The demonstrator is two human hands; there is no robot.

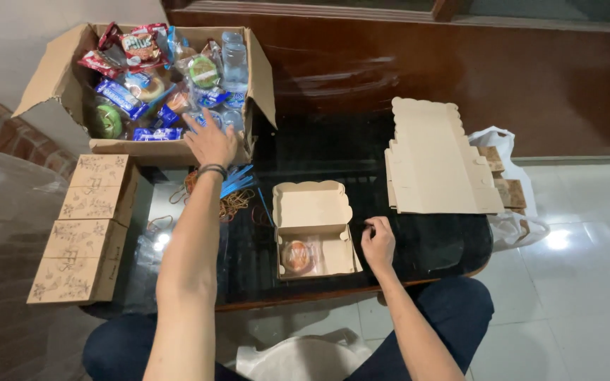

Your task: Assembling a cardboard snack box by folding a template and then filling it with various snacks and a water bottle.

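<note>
A dark glass counter [418, 247] stands on a pale tiled floor, with a dark wooden wall panel behind it. At its far left corner sits a big cardboard carton [51, 70], flaps open, crammed with wrapped snacks and small water bottles. The person's left hand [210, 141] reaches over the carton's front wall, its grip spread wide, fingers just at the packets; whether it touches any, I cannot tell. The right hand [378, 243] rests beside an open kraft snack box [313, 229] near the counter's front edge, its grip loosely curled and holding nothing I can make out. One wrapped round pastry [296, 255] lies inside that box. Flat unfolded boxes [435, 159] are stacked to the right; closed boxes [90, 229] line the left, and rubber bands [233, 203] lie between.
</note>
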